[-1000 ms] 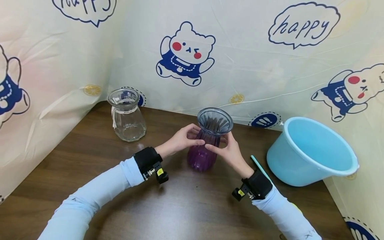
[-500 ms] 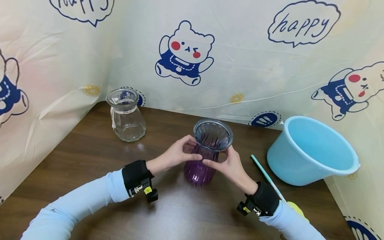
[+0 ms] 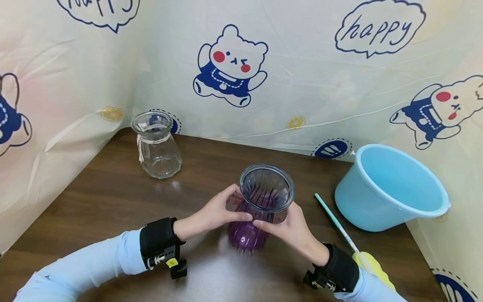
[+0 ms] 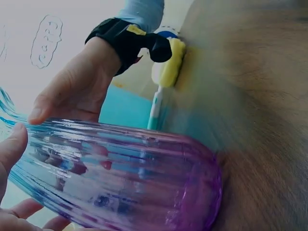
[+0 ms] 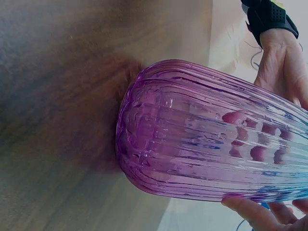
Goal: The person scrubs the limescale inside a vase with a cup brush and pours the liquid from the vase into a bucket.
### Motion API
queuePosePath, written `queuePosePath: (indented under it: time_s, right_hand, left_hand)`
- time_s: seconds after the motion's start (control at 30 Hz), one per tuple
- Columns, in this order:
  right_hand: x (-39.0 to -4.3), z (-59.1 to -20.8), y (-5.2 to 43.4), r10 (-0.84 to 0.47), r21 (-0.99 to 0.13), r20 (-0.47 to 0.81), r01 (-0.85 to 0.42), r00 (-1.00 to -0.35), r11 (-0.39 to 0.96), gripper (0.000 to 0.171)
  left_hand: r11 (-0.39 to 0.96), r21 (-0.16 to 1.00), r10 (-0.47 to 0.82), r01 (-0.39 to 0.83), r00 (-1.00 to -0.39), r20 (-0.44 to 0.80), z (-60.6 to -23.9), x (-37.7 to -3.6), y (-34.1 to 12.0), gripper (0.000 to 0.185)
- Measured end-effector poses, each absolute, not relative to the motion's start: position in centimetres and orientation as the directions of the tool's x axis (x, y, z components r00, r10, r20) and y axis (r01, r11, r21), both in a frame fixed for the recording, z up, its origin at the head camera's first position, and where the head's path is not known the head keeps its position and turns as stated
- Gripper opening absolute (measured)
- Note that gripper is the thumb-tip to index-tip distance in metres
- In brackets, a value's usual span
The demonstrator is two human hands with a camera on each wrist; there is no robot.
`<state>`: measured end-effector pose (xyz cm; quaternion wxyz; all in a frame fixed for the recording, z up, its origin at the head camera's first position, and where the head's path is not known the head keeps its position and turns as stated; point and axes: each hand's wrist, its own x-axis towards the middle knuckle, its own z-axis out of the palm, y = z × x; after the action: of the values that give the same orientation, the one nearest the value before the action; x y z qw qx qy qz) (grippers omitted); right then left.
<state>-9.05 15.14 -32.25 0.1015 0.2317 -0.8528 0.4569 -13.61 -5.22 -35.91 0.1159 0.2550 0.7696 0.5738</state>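
Observation:
Between both hands stands a ribbed glass vase (image 3: 249, 233), purple at its base and blue toward its flared rim. My left hand (image 3: 216, 212) grips its neck from the left, thumb across the front. From the right, my right hand (image 3: 292, 230) holds the same neck, its thumb tip close to the left one. Fingers behind the glass show through the ribs of the vase (image 5: 202, 134) in the right wrist view. In the left wrist view, the purple base of the vase (image 4: 197, 187) is right at the wooden tabletop.
A clear glass jar (image 3: 160, 157) with a white string round its neck stands at the back left. To the right is a light blue bucket (image 3: 351, 201). A sponge brush with a yellow head (image 3: 377, 268) lies by my right forearm. Printed cloth (image 3: 302, 84) hangs behind the table (image 3: 94, 201).
Both hands have brought the vase toward the near side of the table, and its rim tips more toward the camera. More of the brush's yellow head shows beside the right sleeve.

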Motion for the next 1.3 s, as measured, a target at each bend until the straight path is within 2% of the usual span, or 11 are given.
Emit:
queuePosePath:
  time_s: [0.2,0.47,0.57,0.67,0.8,0.87,1.03,1.2,1.3]
  right_hand:
    - [-8.6,-32.2,15.2,-0.328,-0.708,0.411,-0.524,-0.851,0.472,0.067]
    - [-8.5,-32.2,15.3,-0.343,-0.713,0.395,-0.52,-0.852,0.47,0.063]
    - [-8.6,-32.3,15.4,-0.344,-0.695,0.401,-0.526,-0.849,0.49,0.062]
    - [-9.2,-33.4,15.9,-0.364,-0.684,0.399,-0.537,-0.842,0.493,0.069]
    - [-10.1,-34.6,16.8,-0.437,-0.681,0.339,-0.537,-0.833,0.497,0.079]
    - [-10.3,-34.1,17.2,-0.488,-0.667,0.298,-0.545,-0.82,0.508,0.079]
    - [-10.9,-31.8,18.1,-0.623,-0.565,0.227,-0.622,-0.749,0.543,0.079]
    - [-11.5,-30.2,19.4,-0.718,-0.439,0.135,-0.691,-0.682,0.574,0.08]
    - [-12.0,-29.7,20.0,-0.766,-0.322,0.125,-0.756,-0.631,0.57,0.071]
  left_hand:
    - [0.266,0.904,0.558,0.336,-0.818,0.14,-35.6,-13.0,-5.4,0.048]
    - [0.24,0.866,0.637,0.438,-0.745,0.2,-35.2,-13.5,-4.3,0.074]
    - [0.215,0.861,0.645,0.462,-0.729,0.23,-34.9,-13.8,-3.2,0.074]
    - [0.176,0.86,0.656,0.479,-0.709,0.26,-34.9,-14.2,-2.6,0.071]
    - [0.101,0.865,0.678,0.492,-0.67,0.302,-35.2,-14.7,-2.5,0.066]
    - [0.074,0.862,0.681,0.502,-0.657,0.324,-35.3,-14.8,-2.5,0.066]
    - [0.044,0.857,0.67,0.514,-0.651,0.356,-35.3,-14.9,-2.4,0.069]
    - [0.051,0.874,0.673,0.483,-0.663,0.328,-35.4,-14.8,-2.4,0.07]
    - [0.067,0.877,0.67,0.476,-0.673,0.314,-35.4,-14.7,-2.4,0.069]
